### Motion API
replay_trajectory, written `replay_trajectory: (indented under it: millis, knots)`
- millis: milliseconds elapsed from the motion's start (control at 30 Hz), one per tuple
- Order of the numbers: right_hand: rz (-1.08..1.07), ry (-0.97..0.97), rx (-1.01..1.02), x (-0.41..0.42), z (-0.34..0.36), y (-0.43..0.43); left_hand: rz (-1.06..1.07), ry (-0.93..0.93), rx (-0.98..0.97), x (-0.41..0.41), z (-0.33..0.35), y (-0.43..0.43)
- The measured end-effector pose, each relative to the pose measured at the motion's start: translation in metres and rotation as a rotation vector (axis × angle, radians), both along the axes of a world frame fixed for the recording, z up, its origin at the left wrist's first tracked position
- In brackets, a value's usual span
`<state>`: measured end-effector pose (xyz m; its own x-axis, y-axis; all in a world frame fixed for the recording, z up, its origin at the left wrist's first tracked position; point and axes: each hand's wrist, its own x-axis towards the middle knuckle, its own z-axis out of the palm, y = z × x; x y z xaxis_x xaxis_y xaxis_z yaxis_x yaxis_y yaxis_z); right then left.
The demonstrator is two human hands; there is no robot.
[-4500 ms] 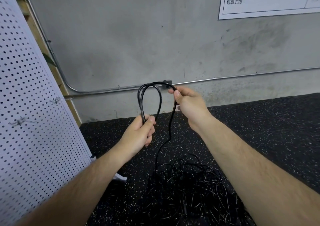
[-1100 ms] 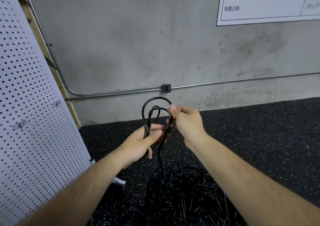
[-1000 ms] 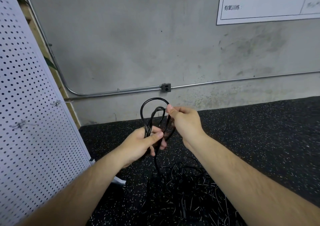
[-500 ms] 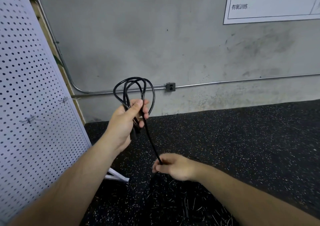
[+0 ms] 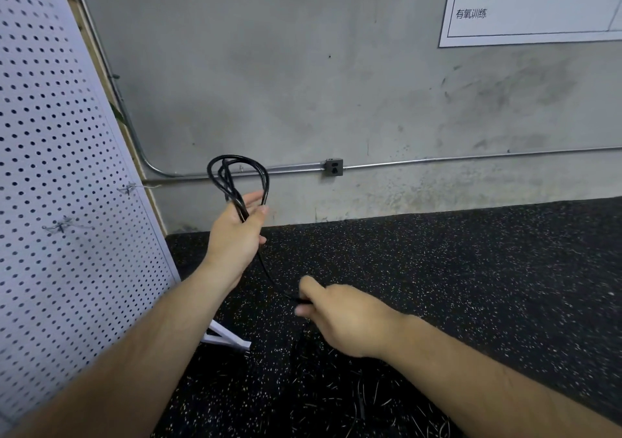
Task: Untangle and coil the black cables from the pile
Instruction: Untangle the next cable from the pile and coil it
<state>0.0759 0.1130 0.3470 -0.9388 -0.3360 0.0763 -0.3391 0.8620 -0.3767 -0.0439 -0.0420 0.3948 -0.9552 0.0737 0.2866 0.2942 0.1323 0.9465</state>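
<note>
White perforated pegboard panel (image 5: 67, 202) leans along the left edge. Just right of it the left hand (image 5: 235, 232) is raised before the grey concrete wall (image 5: 303, 84). Its thumb and fingers are closed round the gathered loops of a thin black cable (image 5: 235, 175), and the small coil stands up above the fist. From under that hand a single strand (image 5: 267, 274) of the same cable slants down and right to the right hand (image 5: 346, 320). That hand is blurred but appears to pinch the strand between thumb and curled fingers, low over the speckled black rubber floor (image 5: 471, 269). Below it, the tangled pile of black cables (image 5: 353, 400) runs off the bottom edge.

The likely trouble is a snag. If the strand is knotted into the pile, a hard pull would probably tighten the knot or drag the whole heap. A jerk could also tug loops out of the left hand's hold and undo the coil.
</note>
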Motion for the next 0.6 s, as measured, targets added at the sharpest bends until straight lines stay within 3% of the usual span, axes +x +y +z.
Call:
replay_trajectory:
  millis: [100, 200, 300, 400, 500, 600]
  knots:
    - [0.016, 0.214, -0.095, -0.002, 0.01, -0.006, -0.034, 0.058, -0.233, -0.001, -0.003, 0.0]
    - [-0.041, 0.405, -0.269, -0.01, 0.023, 0.001, -0.237, 0.011, -0.325, 0.006, -0.002, 0.0]
    - [-0.108, 0.478, -0.403, -0.016, 0.037, 0.01, -0.511, -0.048, -0.242, 0.022, -0.003, 0.006]
    - [-0.261, 0.518, -0.444, -0.023, 0.043, 0.021, -0.628, -0.156, -0.156, 0.032, -0.002, 0.012]
    - [-0.374, 0.563, -0.385, -0.026, 0.047, 0.036, -0.801, -0.311, -0.007, 0.033, 0.001, 0.012]
    - [-0.344, 0.547, -0.281, -0.023, 0.053, 0.05, -0.967, -0.427, 0.085, 0.029, 0.002, 0.009]
